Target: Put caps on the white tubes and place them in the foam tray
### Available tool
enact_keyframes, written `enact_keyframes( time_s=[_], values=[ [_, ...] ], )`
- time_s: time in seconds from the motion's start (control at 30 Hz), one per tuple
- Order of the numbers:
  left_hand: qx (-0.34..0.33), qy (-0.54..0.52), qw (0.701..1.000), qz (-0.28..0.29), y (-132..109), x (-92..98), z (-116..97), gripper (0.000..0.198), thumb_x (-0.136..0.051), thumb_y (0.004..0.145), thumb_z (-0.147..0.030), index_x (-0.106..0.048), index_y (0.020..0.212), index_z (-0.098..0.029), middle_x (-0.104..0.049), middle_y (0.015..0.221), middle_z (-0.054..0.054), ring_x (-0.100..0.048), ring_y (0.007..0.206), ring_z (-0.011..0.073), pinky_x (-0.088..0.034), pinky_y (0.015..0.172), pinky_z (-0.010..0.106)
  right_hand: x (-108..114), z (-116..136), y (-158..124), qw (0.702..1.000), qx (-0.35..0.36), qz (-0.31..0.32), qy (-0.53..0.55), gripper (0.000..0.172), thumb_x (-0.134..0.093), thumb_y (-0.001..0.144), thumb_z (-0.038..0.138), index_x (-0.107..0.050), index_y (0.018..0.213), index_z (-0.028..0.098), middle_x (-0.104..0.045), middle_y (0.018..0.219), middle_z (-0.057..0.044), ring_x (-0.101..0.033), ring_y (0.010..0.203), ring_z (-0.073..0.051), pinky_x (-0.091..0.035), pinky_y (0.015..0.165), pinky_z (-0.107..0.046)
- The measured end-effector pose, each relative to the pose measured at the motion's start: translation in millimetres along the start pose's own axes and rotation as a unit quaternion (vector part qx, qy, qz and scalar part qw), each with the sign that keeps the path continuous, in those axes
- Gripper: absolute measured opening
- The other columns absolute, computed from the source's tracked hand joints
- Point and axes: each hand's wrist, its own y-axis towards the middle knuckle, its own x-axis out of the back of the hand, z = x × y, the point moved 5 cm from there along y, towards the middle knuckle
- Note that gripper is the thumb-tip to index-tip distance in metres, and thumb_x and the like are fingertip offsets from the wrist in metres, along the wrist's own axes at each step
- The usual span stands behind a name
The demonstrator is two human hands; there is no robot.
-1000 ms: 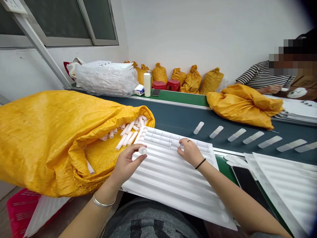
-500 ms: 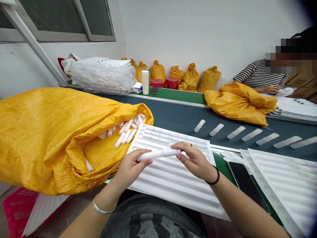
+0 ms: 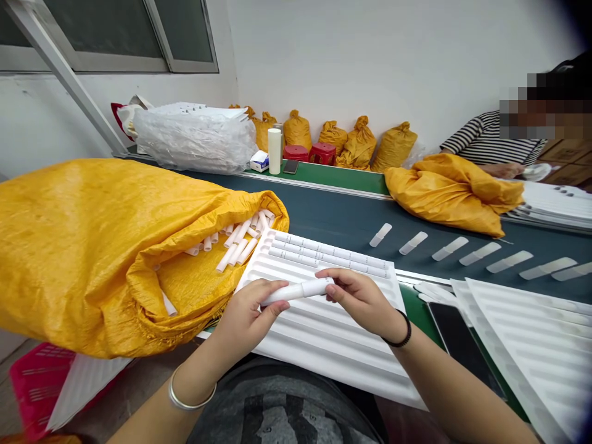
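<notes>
Over the middle of a white grooved tray (image 3: 342, 348), a white two-part tube (image 3: 298, 291) is held between the left hand (image 3: 247, 314) and the right hand (image 3: 358, 302). A second ago the hands were apart: the left had a pale tube end-on near the tray's left edge, and the right had its fingers at a tube among the far grooves. By half a second ago the parts were lined up end to end; now the fingertips sit slightly nearer each other and the visible length looks a little shorter. That suggests the pieces are being pressed together, though whether they are fully seated cannot be told.

Both grips are narrow pinches: the left thumb and fingers wrap the left end, hiding its tip, while the right fingertips nip the right end. The tube is clear of the grooves, lying almost level with its right end slightly farther away. It is smooth and plain, with a visible seam near the middle and small dark marks by the right fingertips, too small to read.

Similar printed white tubes (image 3: 328, 250) lie in the tray's far grooves. To the left, loose short tubes (image 3: 238, 251) spill from the mouth of a yellow woven sack (image 3: 92, 246).
</notes>
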Motion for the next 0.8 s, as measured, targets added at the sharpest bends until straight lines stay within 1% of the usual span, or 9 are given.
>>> enact_keyframes(
  time_s=[0.2, 0.33, 0.4, 0.47, 0.53, 0.57, 0.67, 0.73, 0.8],
  values=[
    [-0.072, 0.049, 0.996, -0.020, -3, -3.2, -4, 0.031, -0.053, 0.089, -0.022, -0.057, 0.119, -0.017, -0.065, 0.099, 0.009, -0.060, 0.092, 0.0187, -0.049, 0.082, 0.031, -6, -10, 0, 0.989, -0.082, 0.024, 0.120, 0.033, -0.055, 0.088, 0.042, -0.062, 0.104, 0.014, -0.063, 0.073, -0.004, -0.056, 0.060, -0.010, -0.050, 0.056, -0.023],
    [-0.149, 0.087, 0.984, -0.051, -8, -6.4, -10, 0.041, -0.053, 0.088, -0.013, -0.050, 0.129, -0.020, -0.063, 0.100, 0.009, -0.057, 0.094, 0.0188, -0.049, 0.083, 0.032, -15, -23, -1, 0.966, -0.148, 0.052, 0.206, 0.036, -0.055, 0.087, 0.046, -0.063, 0.100, 0.012, -0.063, 0.068, -0.003, -0.054, 0.052, -0.008, -0.048, 0.050, -0.021],
    [-0.170, 0.105, 0.978, -0.057, -10, -8.5, -12, 0.046, -0.054, 0.087, -0.010, -0.046, 0.131, -0.021, -0.063, 0.101, 0.009, -0.057, 0.094, 0.0187, -0.048, 0.084, 0.033, -17, -25, -2, 0.962, -0.154, 0.064, 0.216, 0.037, -0.053, 0.088, 0.047, -0.062, 0.100, 0.012, -0.063, 0.070, -0.003, -0.055, 0.053, -0.009, -0.049, 0.051, -0.023],
    [-0.164, 0.108, 0.979, -0.055, -10, -9.8, -11, 0.045, -0.055, 0.087, -0.011, -0.046, 0.130, -0.020, -0.062, 0.102, 0.009, -0.056, 0.095, 0.0189, -0.048, 0.085, 0.033, -14, -21, -1, 0.978, -0.114, 0.057, 0.166, 0.037, -0.051, 0.089, 0.045, -0.061, 0.105, 0.014, -0.064, 0.077, -0.005, -0.058, 0.062, -0.012, -0.052, 0.059, -0.026],
    [-0.142, 0.102, 0.983, -0.054, -9, -9.9, -8, 0.041, -0.056, 0.087, -0.012, -0.048, 0.127, -0.018, -0.062, 0.103, 0.010, -0.057, 0.097, 0.0191, -0.047, 0.087, 0.032, -9, -13, -2, 0.997, -0.034, 0.030, 0.061, 0.037, -0.051, 0.090, 0.041, -0.057, 0.117, 0.016, -0.064, 0.089, -0.007, -0.060, 0.076, -0.015, -0.052, 0.070, -0.031],
    [-0.131, 0.097, 0.985, -0.053, -8, -9.6, -7, 0.039, -0.056, 0.087, -0.013, -0.050, 0.125, -0.017, -0.062, 0.103, 0.010, -0.057, 0.098, 0.0192, -0.047, 0.088, 0.032, -7, -7, -3, 1.000, 0.009, 0.016, 0.005, 0.038, -0.052, 0.090, 0.037, -0.054, 0.122, 0.017, -0.063, 0.095, -0.008, -0.060, 0.081, -0.016, -0.052, 0.075, -0.032],
    [-0.117, 0.080, 0.989, -0.046, -5, -9.2, -9, 0.035, -0.056, 0.087, -0.014, -0.052, 0.122, -0.016, -0.063, 0.102, 0.009, -0.058, 0.097, 0.0186, -0.047, 0.087, 0.031, -7, 5, -7, 0.989, 0.105, 0.001, -0.100, 0.035, -0.051, 0.091, 0.027, -0.049, 0.126, 0.021, -0.062, 0.102, -0.008, -0.060, 0.089, -0.017, -0.050, 0.080, -0.034],
    [-0.121, 0.064, 0.990, -0.041, -4, -9.4, -13, 0.034, -0.055, 0.087, -0.014, -0.053, 0.121, -0.016, -0.063, 0.100, 0.009, -0.058, 0.095, 0.0181, -0.048, 0.085, 0.030, -9, 10, -12, 0.981, 0.146, -0.008, -0.126, 0.032, -0.049, 0.092, 0.023, -0.050, 0.124, 0.022, -0.063, 0.103, -0.008, -0.060, 0.090, -0.018, -0.050, 0.081, -0.034],
    [-0.128, 0.049, 0.990, -0.039, -4, -10.5, -16, 0.033, -0.055, 0.087, -0.014, -0.053, 0.120, -0.016, -0.063, 0.098, 0.008, -0.058, 0.092, 0.0176, -0.049, 0.082, 0.029, -11, 13, -17, 0.975, 0.174, -0.026, -0.139, 0.033, -0.049, 0.092, 0.021, -0.049, 0.125, 0.023, -0.063, 0.104, -0.009, -0.060, 0.094, -0.019, -0.050, 0.082, -0.034]
  ],
)
